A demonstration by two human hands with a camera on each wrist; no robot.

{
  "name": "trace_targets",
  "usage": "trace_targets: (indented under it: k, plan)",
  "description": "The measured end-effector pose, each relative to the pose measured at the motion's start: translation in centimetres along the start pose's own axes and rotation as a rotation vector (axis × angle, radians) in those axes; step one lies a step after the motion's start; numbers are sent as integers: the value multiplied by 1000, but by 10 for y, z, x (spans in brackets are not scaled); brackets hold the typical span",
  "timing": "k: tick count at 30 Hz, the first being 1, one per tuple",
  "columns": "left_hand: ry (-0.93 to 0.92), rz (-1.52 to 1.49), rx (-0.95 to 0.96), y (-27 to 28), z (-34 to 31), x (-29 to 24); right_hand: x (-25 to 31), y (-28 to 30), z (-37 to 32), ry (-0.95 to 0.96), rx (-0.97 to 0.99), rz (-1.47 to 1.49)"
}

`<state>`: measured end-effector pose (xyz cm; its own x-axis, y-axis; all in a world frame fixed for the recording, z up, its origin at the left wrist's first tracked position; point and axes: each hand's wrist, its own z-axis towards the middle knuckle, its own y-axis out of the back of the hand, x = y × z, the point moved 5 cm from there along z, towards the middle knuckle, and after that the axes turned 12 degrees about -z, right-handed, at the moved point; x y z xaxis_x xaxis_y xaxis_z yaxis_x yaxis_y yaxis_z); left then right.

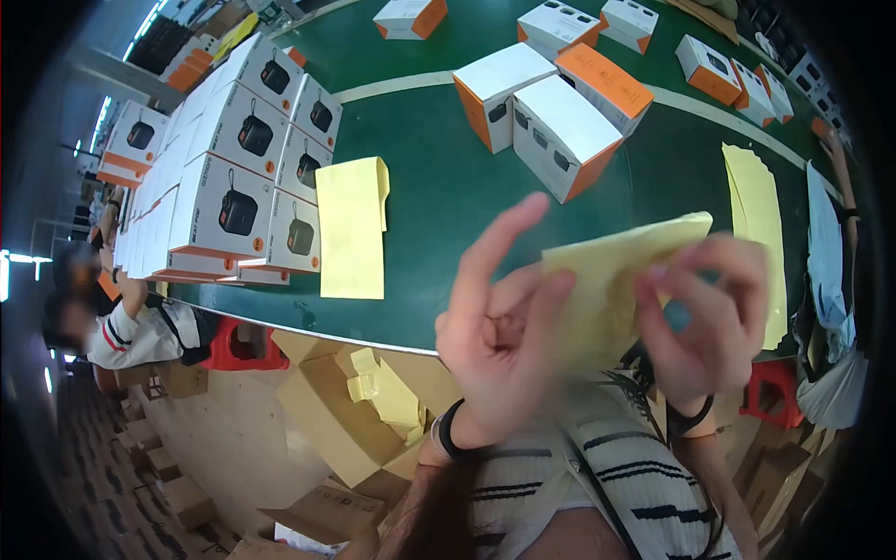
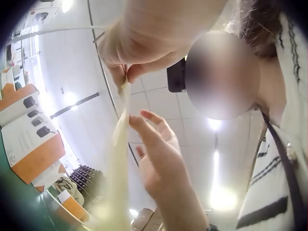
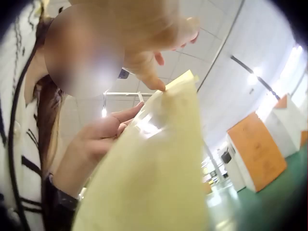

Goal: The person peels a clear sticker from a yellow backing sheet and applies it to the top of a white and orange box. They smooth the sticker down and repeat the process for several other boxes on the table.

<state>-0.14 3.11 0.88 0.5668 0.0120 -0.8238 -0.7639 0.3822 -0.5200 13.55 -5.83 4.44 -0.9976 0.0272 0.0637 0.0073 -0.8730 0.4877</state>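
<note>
A pale yellow envelope (image 1: 611, 289) stands tilted up in front of the chest, between both hands. My left hand (image 1: 509, 336) pinches its edge, thumb on the near face and index finger raised away. Seen from the left wrist, the left hand (image 2: 154, 38) grips the thin top edge. My right hand (image 1: 714, 317) has thumb and index fingertips close together at the envelope's right part, blurred. From the right wrist, a fingertip of the right hand (image 3: 154, 79) meets the top edge, and a shiny patch shows on the envelope (image 3: 168, 159).
Stacked white speaker boxes (image 1: 224, 177) fill the table's left side, a flat yellow envelope (image 1: 353, 229) beside them. White-and-orange boxes (image 1: 569, 131) stand ahead. More yellow envelopes (image 1: 756, 233) lie right. Below the edge sits an open carton (image 1: 327, 411). Another person (image 1: 140, 327) is at left.
</note>
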Motion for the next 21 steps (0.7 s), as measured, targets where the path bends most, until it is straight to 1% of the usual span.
trace_targets:
  k: [2,3,5,6,7,9,13,15,19,21]
  plan:
    - [-84,176,100,-3,-3,1,11,-7,1,-175,259,301]
    - [-78,177,104,-2,-6,1,15,-9,1,-182,260,298]
    - [83,84,126,0,-8,8,14,-12,-1,-271,103,320]
    - [34,85,165,-9,-7,6,13,-13,-2,-261,77,320]
    - [37,87,165,-9,-7,7,13,-13,-2,-264,79,320]
    - [-59,186,238,-11,-8,6,11,-13,-2,-333,99,349]
    - [6,181,194,-8,-8,10,9,-21,-4,-385,105,411]
    - [-1,165,171,-6,-7,11,10,-23,-5,-475,118,426]
    - [39,179,128,-7,-3,8,10,-25,-7,-456,116,366]
    - [146,46,103,-5,-2,11,12,-25,-3,-386,154,334]
